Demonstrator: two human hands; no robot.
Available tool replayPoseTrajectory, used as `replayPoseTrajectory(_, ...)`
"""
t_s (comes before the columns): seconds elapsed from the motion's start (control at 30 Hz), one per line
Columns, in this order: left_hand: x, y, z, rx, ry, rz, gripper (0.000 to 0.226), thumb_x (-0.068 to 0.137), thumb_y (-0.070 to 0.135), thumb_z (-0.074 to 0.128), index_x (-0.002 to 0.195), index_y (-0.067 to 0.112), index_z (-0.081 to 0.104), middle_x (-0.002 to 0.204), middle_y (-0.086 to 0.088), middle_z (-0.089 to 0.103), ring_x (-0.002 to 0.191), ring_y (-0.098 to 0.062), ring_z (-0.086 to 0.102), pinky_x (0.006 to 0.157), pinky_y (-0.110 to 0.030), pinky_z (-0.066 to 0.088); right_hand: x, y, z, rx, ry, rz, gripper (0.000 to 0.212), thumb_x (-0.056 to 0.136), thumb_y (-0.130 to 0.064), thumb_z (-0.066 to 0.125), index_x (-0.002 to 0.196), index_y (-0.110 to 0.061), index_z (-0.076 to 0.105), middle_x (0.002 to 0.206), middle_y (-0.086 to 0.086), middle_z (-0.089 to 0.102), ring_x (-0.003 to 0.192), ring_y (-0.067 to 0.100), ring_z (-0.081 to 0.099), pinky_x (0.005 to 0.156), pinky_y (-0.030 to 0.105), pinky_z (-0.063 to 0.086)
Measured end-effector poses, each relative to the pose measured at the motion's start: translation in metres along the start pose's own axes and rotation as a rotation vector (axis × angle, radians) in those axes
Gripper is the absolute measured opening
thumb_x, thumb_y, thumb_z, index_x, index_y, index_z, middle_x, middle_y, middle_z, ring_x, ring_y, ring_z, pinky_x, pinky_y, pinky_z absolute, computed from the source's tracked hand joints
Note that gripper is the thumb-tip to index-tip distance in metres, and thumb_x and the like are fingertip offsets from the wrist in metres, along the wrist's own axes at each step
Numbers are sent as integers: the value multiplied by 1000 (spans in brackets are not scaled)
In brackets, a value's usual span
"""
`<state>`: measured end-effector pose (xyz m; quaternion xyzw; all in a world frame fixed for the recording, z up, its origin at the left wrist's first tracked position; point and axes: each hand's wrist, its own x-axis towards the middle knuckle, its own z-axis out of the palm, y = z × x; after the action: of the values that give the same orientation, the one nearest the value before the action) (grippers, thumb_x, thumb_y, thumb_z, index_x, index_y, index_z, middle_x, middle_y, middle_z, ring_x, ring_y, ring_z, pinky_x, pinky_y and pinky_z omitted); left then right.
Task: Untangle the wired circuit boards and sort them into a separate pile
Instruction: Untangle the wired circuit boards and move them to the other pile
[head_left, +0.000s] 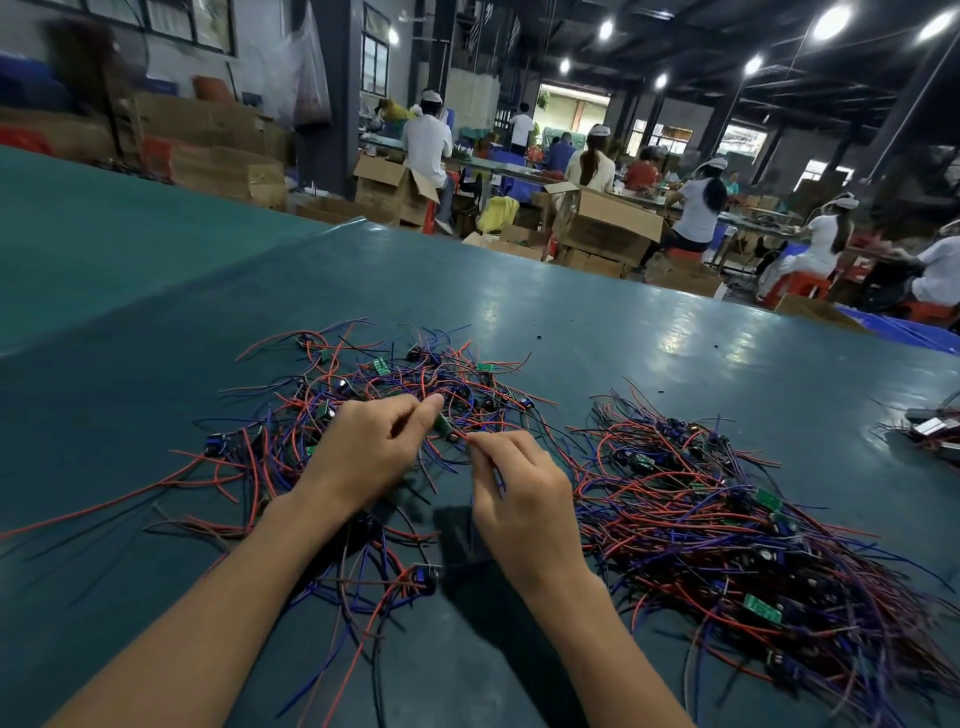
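A loose tangle of small green circuit boards with red, blue and black wires (395, 384) spreads over the middle of the dark green table. A denser pile of the same wired boards (727, 525) lies to the right. My left hand (363, 447) hovers over the tangle and pinches one small green board (443, 425) between thumb and forefinger. My right hand (519, 493), just right of it, pinches the wires (480, 457) that trail from that board. Both hands are curled.
The green table surface (597, 332) stretches ahead and left. Another small heap of parts (935, 428) sits at the far right edge. Beyond the table, cardboard boxes (608, 223) and seated workers in white fill the workshop.
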<state>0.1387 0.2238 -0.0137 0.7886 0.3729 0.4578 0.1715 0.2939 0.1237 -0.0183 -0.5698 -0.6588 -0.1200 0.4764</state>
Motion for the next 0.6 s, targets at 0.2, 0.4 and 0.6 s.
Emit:
replayPoseTrajectory(0.2,3,14,0,-635,-164,-341,68,86,71,62,61,8,63,54,-12,47,43,-18,37,42,-20,31,1,2,-2,-20,61,-136,27,89,6,70,115,-1,74,96,11,66,86,27,66,74,35,56)
replayPoseTrajectory(0.4,6,17,-2,-976,-294,-456,32,84,37,71,96,8,78,73,-1,60,55,-7,46,48,-17,34,-2,2,-3,173,3,-12,24,88,-2,71,111,-6,76,97,4,69,86,16,67,77,27,55)
replayPoseTrajectory(0.6,8,22,-6,-1092,-314,-506,25,83,21,56,99,21,75,103,-16,74,71,-15,59,59,-26,38,2,-7,-7,1084,-220,705,22,94,-24,71,85,-5,78,77,16,69,59,21,65,49,29,54)
